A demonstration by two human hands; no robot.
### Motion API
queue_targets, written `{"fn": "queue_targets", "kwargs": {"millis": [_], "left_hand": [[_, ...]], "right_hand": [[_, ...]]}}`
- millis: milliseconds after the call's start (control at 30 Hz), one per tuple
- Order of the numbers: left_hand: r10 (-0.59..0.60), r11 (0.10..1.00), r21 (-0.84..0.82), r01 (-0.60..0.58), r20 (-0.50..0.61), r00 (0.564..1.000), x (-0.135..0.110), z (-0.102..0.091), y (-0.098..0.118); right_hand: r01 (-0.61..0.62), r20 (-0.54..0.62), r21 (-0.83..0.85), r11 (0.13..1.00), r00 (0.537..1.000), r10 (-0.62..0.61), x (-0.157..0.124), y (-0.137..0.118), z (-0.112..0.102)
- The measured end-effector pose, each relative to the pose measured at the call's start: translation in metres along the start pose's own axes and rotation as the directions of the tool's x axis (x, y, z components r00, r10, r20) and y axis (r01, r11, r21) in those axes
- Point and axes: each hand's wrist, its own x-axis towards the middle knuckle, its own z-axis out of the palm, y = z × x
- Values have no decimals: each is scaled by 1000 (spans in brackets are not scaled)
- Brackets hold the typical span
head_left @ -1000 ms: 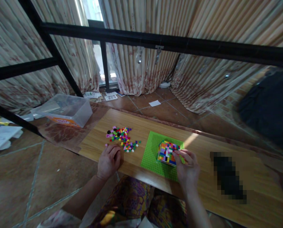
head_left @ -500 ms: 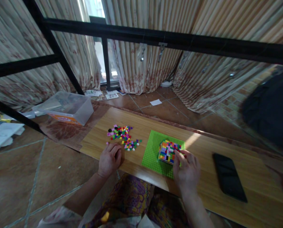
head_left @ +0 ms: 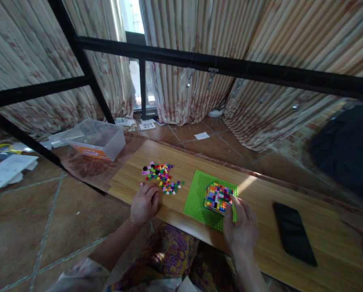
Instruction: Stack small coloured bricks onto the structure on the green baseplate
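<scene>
A block built of many-coloured toy bricks [head_left: 217, 197] sits on a green studded baseplate [head_left: 193, 202] on the wooden table. My right hand [head_left: 241, 221] is at the block's right front corner, with the thumb on the near side and the index finger on the right side. Its other fingers are bent beside them. My left hand [head_left: 144, 204] rests on the table's front edge, its fingers curled in; I see nothing in them. Just beyond it lies a loose pile of small coloured bricks [head_left: 161, 174], with a few pink and black ones at its left end.
A black phone [head_left: 294, 233] lies on the table [head_left: 260, 243] to the right. Behind the table's left end stands a clear plastic bin [head_left: 108, 142] with an orange label. A black metal frame [head_left: 169, 56] crosses in front of curtains [head_left: 193, 97]. Papers [head_left: 202, 136] lie on the tiled floor.
My right hand's fingertips have moved from the block's top to its right front corner. My left hand stays at the table edge. The view has shifted slightly.
</scene>
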Motion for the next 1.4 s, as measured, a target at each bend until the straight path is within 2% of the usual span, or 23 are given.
{"fn": "queue_targets", "kwargs": {"millis": [100, 200, 300, 433, 567, 667, 800, 1000, 1167, 1267, 1400], "left_hand": [[-3, 1000, -4, 3, 3, 1000, 0, -2, 2], [-6, 1000, -5, 6, 6, 1000, -1, -1, 2], [-9, 1000, -5, 9, 14, 1000, -2, 0, 1], [-4, 1000, -10, 4, 20, 1000, -3, 0, 0], [4, 1000, -15, -3, 24, 1000, -2, -1, 1], [2, 1000, -25, -2, 26, 1000, -1, -3, 2], [-2, 999, -42, 4, 27, 1000, -1, -4, 4], [-4, 999, -47, 5, 31, 1000, -1, -4, 3], [11, 999, -34, -10, 22, 1000, -1, -4, 0], [13, 1000, -28, -12, 28, 1000, -1, -3, -1], [18, 1000, -7, -18, 10, 1000, -1, -2, -1]], "right_hand": [[19, -19, 158, 987, 1000, -16, -4, -25, -1], [33, 74, 284, 958, 996, -56, -9, -53, 8], [24, 143, 347, 937, 987, -78, -10, -74, 28], [-28, 252, 311, 950, 966, -53, 3, -88, 59], [-118, 407, 180, 977, 913, 35, 25, -91, 84], [-129, 480, 101, 987, 875, 65, 37, -91, 97], [-102, 518, 84, 991, 854, 45, 43, -91, 106], [-65, 539, 61, 996, 842, 22, 43, -94, 103], [-62, 517, 79, 995, 856, 12, 40, -96, 85], [-98, 454, 176, 980, 891, 8, 33, -95, 65], [-180, 320, 386, 905, 946, 52, 14, -82, 36]]}}
